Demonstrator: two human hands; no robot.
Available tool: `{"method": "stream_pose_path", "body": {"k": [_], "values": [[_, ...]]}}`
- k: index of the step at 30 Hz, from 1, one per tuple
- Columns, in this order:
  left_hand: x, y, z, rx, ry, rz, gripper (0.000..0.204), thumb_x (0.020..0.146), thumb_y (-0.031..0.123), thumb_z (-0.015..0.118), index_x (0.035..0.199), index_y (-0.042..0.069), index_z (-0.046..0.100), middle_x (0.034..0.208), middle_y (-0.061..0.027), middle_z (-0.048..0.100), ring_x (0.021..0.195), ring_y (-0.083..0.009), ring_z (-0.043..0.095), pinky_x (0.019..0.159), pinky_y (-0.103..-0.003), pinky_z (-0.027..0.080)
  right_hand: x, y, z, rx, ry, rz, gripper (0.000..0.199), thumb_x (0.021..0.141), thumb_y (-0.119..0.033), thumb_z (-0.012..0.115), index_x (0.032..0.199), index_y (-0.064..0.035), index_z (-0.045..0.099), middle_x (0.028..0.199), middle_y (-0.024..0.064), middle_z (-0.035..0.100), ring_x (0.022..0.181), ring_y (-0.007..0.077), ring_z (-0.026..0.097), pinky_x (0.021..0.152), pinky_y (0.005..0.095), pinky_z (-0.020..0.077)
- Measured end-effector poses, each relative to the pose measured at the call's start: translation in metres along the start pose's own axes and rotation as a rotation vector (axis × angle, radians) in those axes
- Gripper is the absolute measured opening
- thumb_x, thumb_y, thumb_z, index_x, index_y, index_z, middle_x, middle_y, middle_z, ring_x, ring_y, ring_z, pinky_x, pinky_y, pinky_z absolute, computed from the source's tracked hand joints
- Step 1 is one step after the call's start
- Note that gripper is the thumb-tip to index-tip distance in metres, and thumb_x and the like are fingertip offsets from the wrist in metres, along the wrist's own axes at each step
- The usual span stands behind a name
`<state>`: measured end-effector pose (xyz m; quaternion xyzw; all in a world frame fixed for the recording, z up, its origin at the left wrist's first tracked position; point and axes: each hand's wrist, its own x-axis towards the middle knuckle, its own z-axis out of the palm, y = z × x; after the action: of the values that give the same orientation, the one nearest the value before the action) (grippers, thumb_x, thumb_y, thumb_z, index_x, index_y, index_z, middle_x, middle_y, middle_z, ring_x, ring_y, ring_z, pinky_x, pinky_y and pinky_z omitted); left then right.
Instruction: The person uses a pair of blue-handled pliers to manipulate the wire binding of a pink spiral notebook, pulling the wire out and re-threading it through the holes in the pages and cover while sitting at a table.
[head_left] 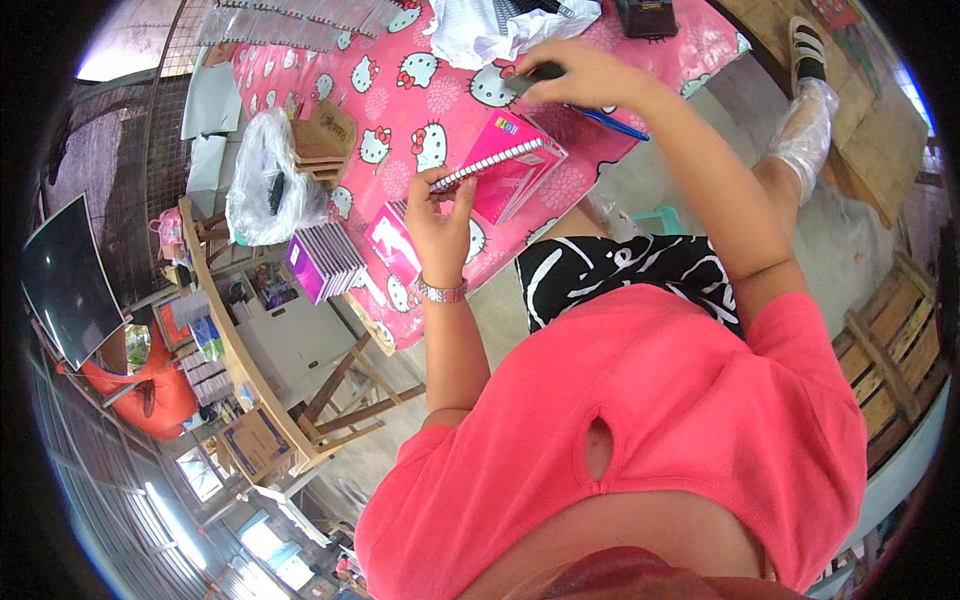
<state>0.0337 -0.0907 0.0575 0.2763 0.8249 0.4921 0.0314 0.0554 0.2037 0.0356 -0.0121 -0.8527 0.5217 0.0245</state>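
Observation:
My left hand (443, 222), a metal watch on its wrist, grips the end of a pink spiral notebook (507, 140) by its white coil, thumb and fingers closed around it. More pink notebooks (535, 185) lie beneath and beside it on the table. Over the far side of the table, my right hand (580, 78) is closed on a small dark-handled tool (543, 74); its exact kind is hard to make out. Just below that hand lies a blue pen-like item (615, 124). Another pink notebook (395, 240) rests left of my left wrist.
A pink cat-print cloth (375, 100) covers the table. On it are a purple notebook stack (325, 262), brown cardboard pieces (322, 140), clear plastic (268, 185), spiral-bound items (300, 22), white wrapping (470, 30) and a black box (646, 18). A wooden-edged table (235, 345) stands left.

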Motion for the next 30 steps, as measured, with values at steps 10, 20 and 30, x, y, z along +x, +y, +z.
{"method": "stream_pose_path", "body": {"k": [10,20,30], "values": [[-0.026,0.004,-0.002,-0.229,0.229,-0.346,0.022,0.096,0.006,0.060,0.113,-0.006,0.055,0.097,-0.0101,0.061,0.070,-0.0108,0.062,0.064,-0.026,0.058,-0.072,0.047,0.031,-0.683,0.582,-0.167,0.075,0.077,-0.043,0.075,0.142,-0.0198,0.045,0.137,0.0112,0.048,0.121,0.0373,0.048,0.100,0.0495,0.0406],[-0.021,-0.002,0.003,-0.224,0.236,-0.270,0.017,0.097,0.005,0.058,0.111,-0.005,0.054,0.096,-0.0078,0.060,0.070,-0.0091,0.062,0.059,-0.026,0.059,-0.101,0.039,0.035,-0.699,0.479,-0.045,0.069,0.080,-0.036,0.075,0.140,-0.0161,0.047,0.118,0.0163,0.056,0.108,0.0350,0.054,0.095,0.0459,0.0418],[-0.020,-0.009,0.007,-0.274,0.224,-0.254,0.022,0.095,0.001,0.060,0.115,-0.005,0.052,0.094,-0.0071,0.058,0.073,-0.0092,0.062,0.061,-0.025,0.059,-0.054,0.073,-0.076,0.283,-0.030,0.116,0.037,0.093,-0.031,0.059,0.121,-0.0061,0.063,0.105,0.0001,0.061,0.094,0.0092,0.055,0.088,0.0251,0.0419]]}}
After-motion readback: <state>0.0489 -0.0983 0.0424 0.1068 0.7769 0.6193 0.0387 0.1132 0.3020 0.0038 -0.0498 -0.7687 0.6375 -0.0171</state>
